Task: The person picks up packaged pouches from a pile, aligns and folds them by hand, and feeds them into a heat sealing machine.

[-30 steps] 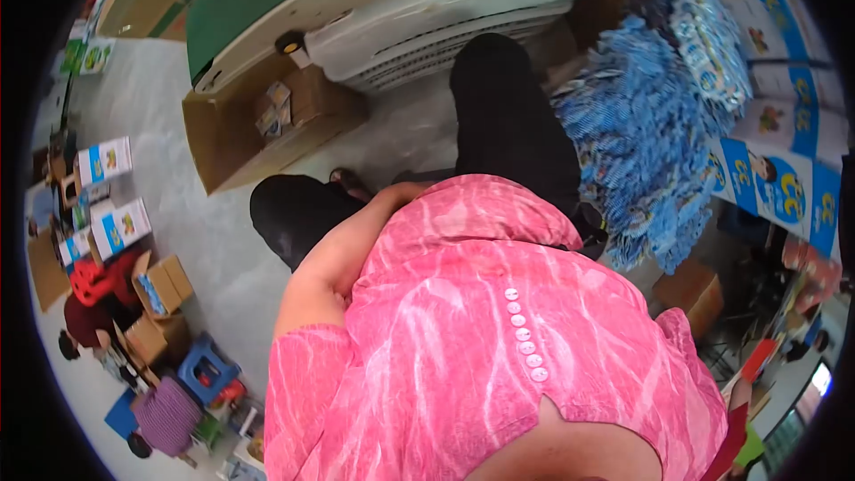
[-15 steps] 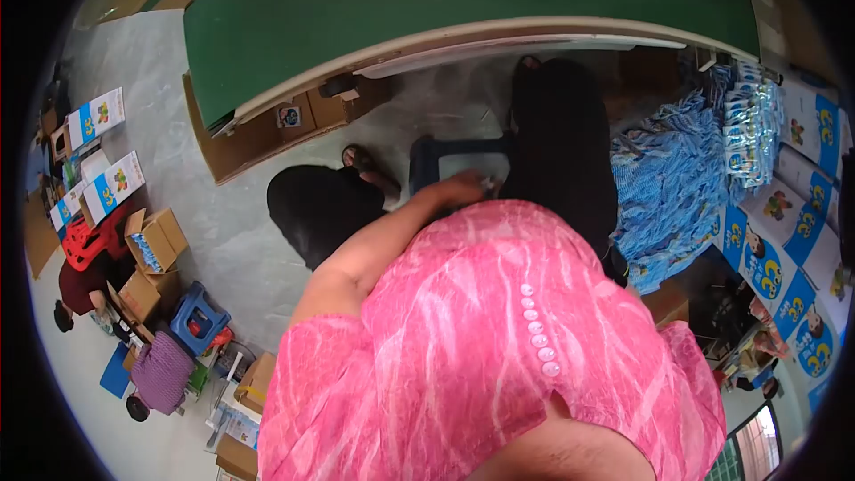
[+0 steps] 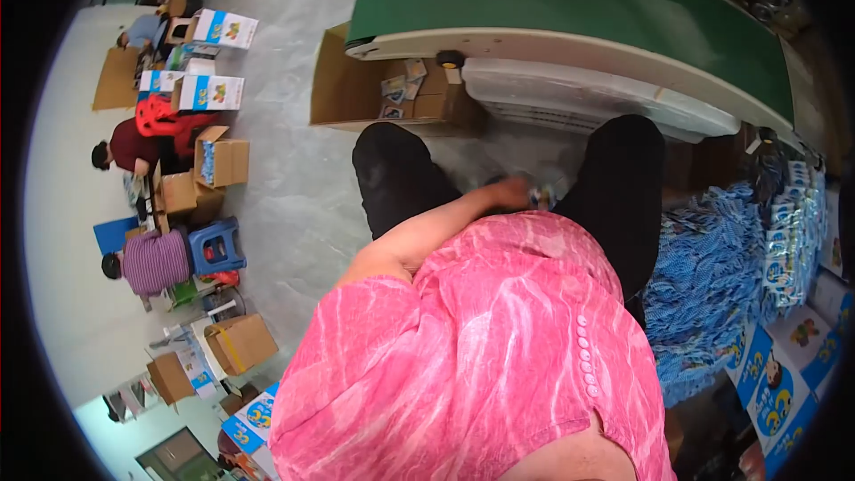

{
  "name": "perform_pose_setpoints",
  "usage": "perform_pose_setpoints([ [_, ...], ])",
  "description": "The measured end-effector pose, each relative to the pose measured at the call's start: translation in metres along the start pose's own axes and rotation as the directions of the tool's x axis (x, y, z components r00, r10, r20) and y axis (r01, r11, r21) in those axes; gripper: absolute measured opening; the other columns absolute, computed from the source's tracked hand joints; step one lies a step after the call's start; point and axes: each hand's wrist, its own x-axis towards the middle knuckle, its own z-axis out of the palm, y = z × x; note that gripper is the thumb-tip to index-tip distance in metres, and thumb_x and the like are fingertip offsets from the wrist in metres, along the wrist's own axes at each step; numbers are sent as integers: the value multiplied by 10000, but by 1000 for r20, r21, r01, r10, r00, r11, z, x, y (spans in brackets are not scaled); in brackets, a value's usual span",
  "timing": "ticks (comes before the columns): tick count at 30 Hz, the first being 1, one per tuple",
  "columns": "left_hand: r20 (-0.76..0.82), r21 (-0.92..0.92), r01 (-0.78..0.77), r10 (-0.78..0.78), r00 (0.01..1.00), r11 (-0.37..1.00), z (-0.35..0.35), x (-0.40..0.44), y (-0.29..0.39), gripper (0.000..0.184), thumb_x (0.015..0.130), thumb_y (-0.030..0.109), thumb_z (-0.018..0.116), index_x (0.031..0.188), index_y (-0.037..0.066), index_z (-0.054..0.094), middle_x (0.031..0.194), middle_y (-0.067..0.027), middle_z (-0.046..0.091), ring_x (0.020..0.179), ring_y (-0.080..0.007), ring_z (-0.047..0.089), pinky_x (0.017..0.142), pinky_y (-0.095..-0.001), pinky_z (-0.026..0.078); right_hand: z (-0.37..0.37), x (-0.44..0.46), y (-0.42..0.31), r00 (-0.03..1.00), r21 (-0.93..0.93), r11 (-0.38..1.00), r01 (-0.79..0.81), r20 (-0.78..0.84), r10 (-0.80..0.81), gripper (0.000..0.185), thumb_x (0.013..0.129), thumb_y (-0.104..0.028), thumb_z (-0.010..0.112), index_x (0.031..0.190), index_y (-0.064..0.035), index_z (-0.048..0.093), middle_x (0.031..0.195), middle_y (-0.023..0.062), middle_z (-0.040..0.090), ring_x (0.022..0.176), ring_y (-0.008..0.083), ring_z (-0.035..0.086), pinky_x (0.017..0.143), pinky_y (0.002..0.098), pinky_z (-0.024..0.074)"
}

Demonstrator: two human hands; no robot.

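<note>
My left hand [image 3: 509,192] is low between my knees, in front of the hem of my pink shirt [image 3: 481,303]. Its fingers look closed, slightly smeared by motion. At the fingertips is a small shiny packet [image 3: 541,196] with light and coloured patches; its print is too small to read. My right hand is out of sight, hidden by my body. To the right of my right leg lies a big heap of blue-and-white strips of packets [image 3: 699,276]. More packets [image 3: 784,240] are stacked beside it.
A green-topped conveyor [image 3: 552,9] runs across the front. Beneath it, an open carton [image 3: 334,80] holds several loose cards or packets. White-and-blue printed boxes [image 3: 770,401] stand at right. On the left, people [image 3: 156,263] work among cartons [image 3: 240,343], a blue stool [image 3: 216,245] and red chairs.
The view has swung to the left, so the conveyor and my body sit further right and more of the left-hand room shows. The dark stool between my legs is no longer visible.
</note>
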Motion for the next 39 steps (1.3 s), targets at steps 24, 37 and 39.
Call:
perform_pose_setpoints([
  [24,-700,609,179,418,579,772,-92,-86,-114,102,691,157,666,723,95,590,779,-127,610,794,-359,577,643,-502,435,-55,-37,-155,852,-619,707,-343,-522,-45,293,857,-310,609,734,-45,625,694,180,607,669,364,605,584,450,457],
  [37,-744,-540,-808,315,589,235,-51,-190,167,213,915,155,621,1091,74,532,960,-58,601,930,-196,598,815,-356,498,-32,102,-207,456,-339,700,629,-569,-685,278,896,-277,608,942,-5,642,769,89,634,668,186,587,621,317,469],
  [39,-717,-558,-797,349,604,234,-47,-189,176,228,914,159,621,1111,78,540,979,-58,611,935,-203,604,814,-362,507,-29,100,-219,559,-171,707,687,-498,-663,279,903,-272,605,959,-1,639,766,62,628,669,141,573,623,290,465],
])
